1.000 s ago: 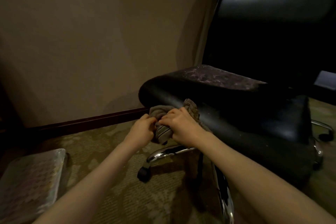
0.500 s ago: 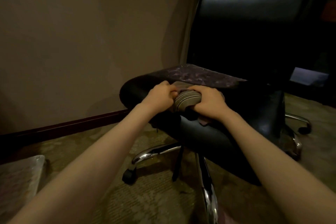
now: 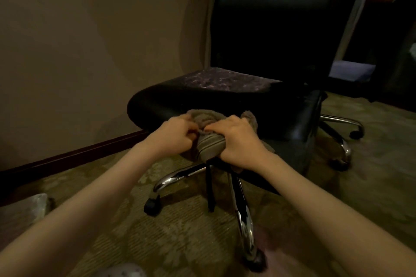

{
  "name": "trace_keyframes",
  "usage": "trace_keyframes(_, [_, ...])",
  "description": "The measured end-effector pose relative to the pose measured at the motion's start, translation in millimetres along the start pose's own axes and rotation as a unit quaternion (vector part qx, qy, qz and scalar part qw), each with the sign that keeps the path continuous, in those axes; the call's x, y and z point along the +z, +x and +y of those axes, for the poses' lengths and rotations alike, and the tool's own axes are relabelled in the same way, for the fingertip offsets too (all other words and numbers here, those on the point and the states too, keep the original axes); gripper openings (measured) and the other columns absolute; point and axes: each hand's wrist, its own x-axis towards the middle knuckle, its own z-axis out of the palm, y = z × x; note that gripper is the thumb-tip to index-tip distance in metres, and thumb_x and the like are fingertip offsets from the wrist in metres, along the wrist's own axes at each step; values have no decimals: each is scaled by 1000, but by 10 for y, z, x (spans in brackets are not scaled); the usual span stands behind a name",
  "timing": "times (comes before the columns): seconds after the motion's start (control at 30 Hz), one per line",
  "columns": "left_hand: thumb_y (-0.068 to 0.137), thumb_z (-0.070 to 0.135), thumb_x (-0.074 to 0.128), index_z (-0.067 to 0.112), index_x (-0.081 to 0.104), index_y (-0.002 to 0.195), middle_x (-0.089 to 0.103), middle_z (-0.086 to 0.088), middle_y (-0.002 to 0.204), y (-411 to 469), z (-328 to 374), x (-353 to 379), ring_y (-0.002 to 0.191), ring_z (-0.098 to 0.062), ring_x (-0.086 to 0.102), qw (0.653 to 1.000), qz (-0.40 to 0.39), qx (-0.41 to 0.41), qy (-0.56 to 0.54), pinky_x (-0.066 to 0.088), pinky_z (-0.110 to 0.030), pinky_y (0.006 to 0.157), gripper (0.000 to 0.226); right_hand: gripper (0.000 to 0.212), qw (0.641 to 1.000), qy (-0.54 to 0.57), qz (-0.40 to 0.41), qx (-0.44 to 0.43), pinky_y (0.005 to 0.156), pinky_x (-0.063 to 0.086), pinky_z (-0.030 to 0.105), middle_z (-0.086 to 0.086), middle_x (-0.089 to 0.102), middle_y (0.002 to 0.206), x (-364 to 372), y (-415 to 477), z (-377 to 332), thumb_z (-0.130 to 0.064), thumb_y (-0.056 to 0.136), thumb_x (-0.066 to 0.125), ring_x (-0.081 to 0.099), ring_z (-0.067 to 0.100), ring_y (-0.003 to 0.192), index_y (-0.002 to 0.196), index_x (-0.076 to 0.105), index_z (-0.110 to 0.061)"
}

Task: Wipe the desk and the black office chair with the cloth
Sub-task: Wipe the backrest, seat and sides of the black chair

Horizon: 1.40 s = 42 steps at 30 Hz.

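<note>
The black office chair (image 3: 258, 96) stands in front of me, seat worn and mottled on top, tall backrest behind. A grey-brown cloth (image 3: 208, 132) is bunched against the seat's front edge. My left hand (image 3: 174, 136) grips the cloth's left end with curled fingers. My right hand (image 3: 238, 141) grips its right part, pressing it on the rounded seat edge. Part of the cloth is hidden under my right hand.
The chair's chrome legs (image 3: 243, 209) and castors spread over the patterned carpet below my arms. A beige wall with a dark skirting board (image 3: 74, 157) runs along the left. A pale box corner (image 3: 24, 209) lies at lower left. Dark furniture stands behind the chair at right.
Both hands with the cloth went up onto the seat's top edge, then came back down to the front edge. The view has shifted as my head moved.
</note>
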Motion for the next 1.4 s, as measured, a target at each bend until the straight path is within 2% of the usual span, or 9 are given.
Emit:
trace_keyframes(0.13, [88,10,53,15,67,97,47,1,101,-148,99,117,96,-20,52,1000,-2,15,10,44,-32,82,17,56,997,-36,9,-61,78,26,32,3,65,116,38,-230,-17,-10,66,74,55,28,104,121,63,-14])
trace_keyframes(0.27, [87,7,53,12,68,98,50,0,103,-170,171,90,95,-21,53,999,29,28,25,45,-34,82,20,60,995,-62,25,-73,73,32,33,6,69,106,-9,-238,-5,-4,55,80,61,31,91,114,67,-11])
trace_keyframes(0.43, [89,10,56,8,69,105,55,-6,107,285,513,-147,96,-25,54,985,152,76,-15,38,-25,79,21,59,993,-51,105,36,80,43,41,13,67,110,-520,-150,341,-1,62,73,60,35,98,119,64,-12])
trace_keyframes(0.53, [91,14,51,14,66,112,53,-9,113,544,820,10,100,-27,53,993,89,78,7,43,-31,84,25,56,990,-24,71,118,88,39,30,7,62,121,-643,-324,560,-7,74,67,54,28,110,128,58,-20])
trace_keyframes(0.77, [90,9,52,11,69,103,54,-5,106,475,988,205,97,-23,52,990,72,113,-43,43,-29,83,22,57,979,34,116,166,73,26,7,4,64,108,-599,-736,606,-6,70,71,55,20,100,124,62,-21])
trace_keyframes(0.9, [88,7,55,10,70,97,53,0,101,362,1080,268,95,-22,54,985,54,159,-50,47,-34,83,18,55,979,62,138,135,80,37,22,3,68,107,-547,-968,607,-2,64,75,57,22,96,117,66,-14])
trace_keyframes(1.07, [87,9,55,7,71,90,53,-1,100,240,1263,351,88,-18,53,977,29,204,-48,47,-38,81,16,49,970,76,211,92,81,48,31,1,70,104,-499,-1275,625,-14,62,76,61,20,92,110,69,-14])
trace_keyframes(1.23, [82,22,45,8,71,88,56,-4,96,263,1206,337,85,-22,55,978,90,176,-69,48,-41,76,30,51,978,66,150,129,81,50,38,2,69,105,-653,-1010,593,-11,64,77,59,22,90,114,68,-17])
trace_keyframes(1.4, [85,14,49,3,71,82,56,-4,92,326,561,196,81,-22,56,982,139,107,-71,49,-38,73,24,51,991,-6,37,131,93,43,38,0,63,118,-479,-297,331,-23,73,69,53,23,104,123,59,-25])
